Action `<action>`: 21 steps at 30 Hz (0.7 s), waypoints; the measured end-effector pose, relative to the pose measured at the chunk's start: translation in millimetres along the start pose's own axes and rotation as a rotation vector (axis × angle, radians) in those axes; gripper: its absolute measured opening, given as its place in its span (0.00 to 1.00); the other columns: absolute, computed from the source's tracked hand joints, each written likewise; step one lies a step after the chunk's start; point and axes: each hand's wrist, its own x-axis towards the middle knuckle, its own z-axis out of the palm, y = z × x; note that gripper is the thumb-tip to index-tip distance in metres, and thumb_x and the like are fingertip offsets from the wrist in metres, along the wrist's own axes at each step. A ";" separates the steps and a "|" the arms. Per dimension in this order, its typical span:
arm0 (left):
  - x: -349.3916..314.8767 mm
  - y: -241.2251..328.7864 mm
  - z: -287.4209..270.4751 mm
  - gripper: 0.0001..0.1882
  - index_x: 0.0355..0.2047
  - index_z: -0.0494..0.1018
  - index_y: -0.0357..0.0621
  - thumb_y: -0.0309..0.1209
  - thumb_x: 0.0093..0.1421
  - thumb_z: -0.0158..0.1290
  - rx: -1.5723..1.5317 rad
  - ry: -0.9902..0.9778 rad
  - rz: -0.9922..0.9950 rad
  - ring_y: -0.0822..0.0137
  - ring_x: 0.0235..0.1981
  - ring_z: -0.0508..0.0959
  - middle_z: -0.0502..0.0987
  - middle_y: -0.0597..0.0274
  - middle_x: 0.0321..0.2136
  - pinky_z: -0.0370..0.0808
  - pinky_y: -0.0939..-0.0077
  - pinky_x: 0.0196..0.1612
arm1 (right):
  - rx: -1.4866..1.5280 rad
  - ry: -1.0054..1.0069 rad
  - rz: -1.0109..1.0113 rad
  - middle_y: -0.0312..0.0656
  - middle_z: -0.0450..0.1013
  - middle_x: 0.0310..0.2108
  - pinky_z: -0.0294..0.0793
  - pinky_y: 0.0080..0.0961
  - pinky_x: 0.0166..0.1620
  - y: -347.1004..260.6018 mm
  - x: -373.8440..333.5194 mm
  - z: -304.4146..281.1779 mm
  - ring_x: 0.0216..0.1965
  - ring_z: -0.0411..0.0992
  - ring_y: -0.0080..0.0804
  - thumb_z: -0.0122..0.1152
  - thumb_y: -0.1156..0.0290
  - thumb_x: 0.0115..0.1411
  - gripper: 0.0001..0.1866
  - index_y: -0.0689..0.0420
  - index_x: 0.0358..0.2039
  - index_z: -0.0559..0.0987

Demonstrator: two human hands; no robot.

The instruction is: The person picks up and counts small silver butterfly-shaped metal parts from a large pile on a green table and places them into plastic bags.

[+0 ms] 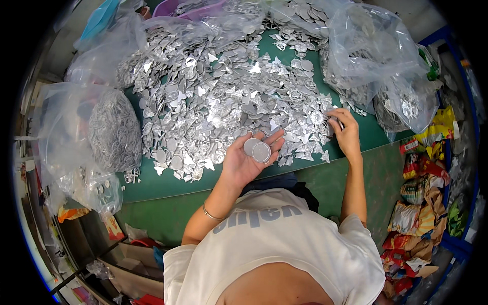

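My left hand (247, 160) is palm up in front of the pile, cradling a few round grey metal discs (261, 152) that overlap on the palm and fingers. At the right side of the pile, my right hand (347, 127) has its thumb and forefinger drawn together at the outermost pieces. Whatever sits between those fingertips is too small to make out. The wide heap of small silver metal pieces (213, 114) holds discs, star-like shapes and openwork charms, spread over the green tabletop (147, 190).
Clear plastic bags of metal pieces stand at the left (114, 129) and back right (376, 46). A purple basin (203, 11) is at the back. Colourful packets (406, 213) crowd a blue-framed rack on the right. Boxes (134, 264) sit below the table's left end.
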 end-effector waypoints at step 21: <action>1.9 -9.7 -28.0 0.13 0.43 0.69 0.45 0.36 0.61 0.46 0.100 0.124 -0.079 0.72 0.24 0.68 0.71 0.56 0.38 0.71 0.83 0.22 | 0.049 0.413 0.309 0.35 0.69 0.21 0.64 0.18 0.28 21.9 12.7 -0.7 0.25 0.63 0.19 0.64 0.72 0.49 0.11 0.64 0.28 0.73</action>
